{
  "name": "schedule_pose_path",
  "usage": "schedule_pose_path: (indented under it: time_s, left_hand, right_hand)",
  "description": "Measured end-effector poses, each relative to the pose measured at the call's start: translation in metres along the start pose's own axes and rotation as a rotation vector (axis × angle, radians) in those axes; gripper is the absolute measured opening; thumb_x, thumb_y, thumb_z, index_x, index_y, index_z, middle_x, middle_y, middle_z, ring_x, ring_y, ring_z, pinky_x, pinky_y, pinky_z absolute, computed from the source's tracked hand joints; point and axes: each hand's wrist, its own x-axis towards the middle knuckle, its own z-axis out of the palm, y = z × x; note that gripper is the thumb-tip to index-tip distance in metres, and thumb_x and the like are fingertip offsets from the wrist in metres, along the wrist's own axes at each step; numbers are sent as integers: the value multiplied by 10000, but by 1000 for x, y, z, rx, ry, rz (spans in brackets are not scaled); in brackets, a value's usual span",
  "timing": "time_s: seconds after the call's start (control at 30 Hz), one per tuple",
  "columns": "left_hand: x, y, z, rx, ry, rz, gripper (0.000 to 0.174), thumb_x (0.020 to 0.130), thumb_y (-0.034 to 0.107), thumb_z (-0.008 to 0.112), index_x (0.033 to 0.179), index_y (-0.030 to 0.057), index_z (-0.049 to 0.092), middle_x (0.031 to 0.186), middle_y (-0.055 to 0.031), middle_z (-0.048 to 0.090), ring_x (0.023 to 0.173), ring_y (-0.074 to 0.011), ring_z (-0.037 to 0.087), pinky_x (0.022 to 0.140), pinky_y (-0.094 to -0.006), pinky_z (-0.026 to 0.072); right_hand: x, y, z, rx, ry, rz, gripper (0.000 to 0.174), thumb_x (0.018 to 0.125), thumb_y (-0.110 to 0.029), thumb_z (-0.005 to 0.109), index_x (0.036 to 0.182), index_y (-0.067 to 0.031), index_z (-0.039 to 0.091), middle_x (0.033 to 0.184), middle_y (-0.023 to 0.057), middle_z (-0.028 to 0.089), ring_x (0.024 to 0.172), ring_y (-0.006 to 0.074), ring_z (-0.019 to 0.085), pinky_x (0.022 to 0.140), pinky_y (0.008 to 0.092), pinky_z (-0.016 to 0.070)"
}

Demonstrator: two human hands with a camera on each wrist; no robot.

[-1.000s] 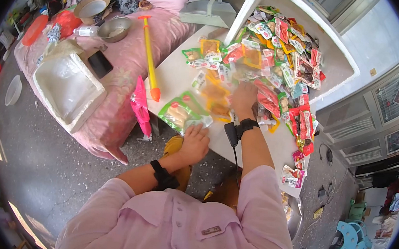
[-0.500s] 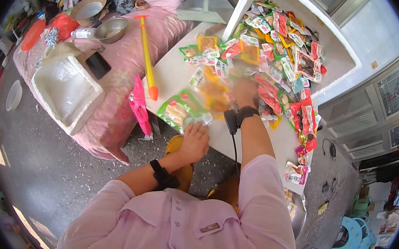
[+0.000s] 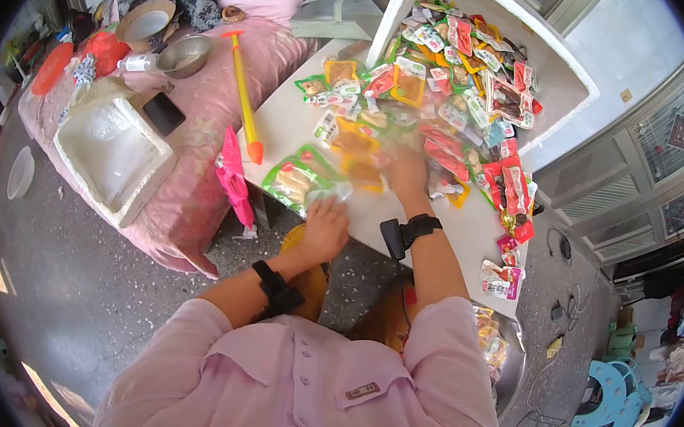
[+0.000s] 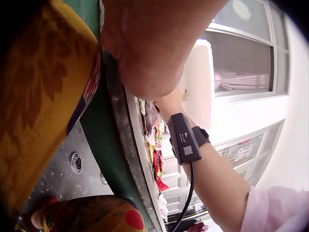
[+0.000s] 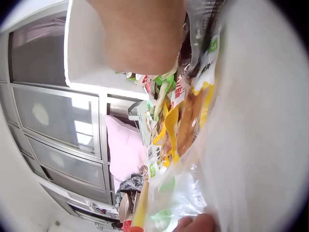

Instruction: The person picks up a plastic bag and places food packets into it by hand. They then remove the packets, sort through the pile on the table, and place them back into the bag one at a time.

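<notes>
My left hand (image 3: 326, 227) is at the table's near edge, fingers on the near end of a clear plastic bag (image 5: 188, 195). In the right wrist view, its fingertips (image 5: 200, 223) pinch the plastic. A green-edged food packet (image 3: 292, 180) shows beside that hand, and yellow-edged packets (image 3: 355, 141) lie farther in, blurred by the plastic. My right hand (image 3: 408, 172) reaches over the table among the packets, next to a red packet (image 3: 447, 151). Its fingers are blurred and hidden, so I cannot tell whether they hold anything.
A white foam box (image 3: 562, 111) lies on its side, packets spilling onto the table (image 3: 470, 255). On the pink bed to the left are another foam box (image 3: 109, 154), a yellow pump (image 3: 246, 97) and a metal bowl (image 3: 184, 57). A pink bag (image 3: 232, 178) hangs by the table.
My right hand reached slightly farther in, then drew back toward the near edge. The left hand has stayed at the bag's end. The head view has shifted a little.
</notes>
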Motion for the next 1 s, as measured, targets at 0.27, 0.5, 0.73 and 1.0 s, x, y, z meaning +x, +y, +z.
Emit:
schedule_pose_path:
  time_s: [0.27,0.5,0.73,1.0]
  left_hand:
    - [2,0,-3,-7,-20,-1,145,666,100,523,796,37,512,1066,-144,496,1077,-335,402,910,-464,245]
    - [5,11,-24,-75,-30,-63,121,671,75,519,779,28,495,943,-137,527,954,-318,468,805,-426,347]
    - [4,18,-30,-248,-23,-199,60,690,59,483,735,22,494,726,-152,517,726,-328,504,623,-380,415]
    - [13,11,-36,-338,-41,-301,82,726,67,449,732,-1,495,695,-173,501,695,-318,503,619,-359,403]
  right_hand:
    - [-31,6,-46,-19,-148,-93,92,687,-54,497,759,3,498,755,196,536,757,351,524,666,418,421]
    - [-68,-2,-90,98,-64,-128,106,682,-30,472,772,11,512,748,212,526,730,353,515,659,418,416]
    - [-114,-19,-130,1251,202,637,81,771,-12,427,807,5,497,771,80,539,667,152,520,694,296,469]
    - [-161,-41,-114,1274,159,177,116,707,82,452,781,-2,481,872,75,543,871,171,533,761,298,430]
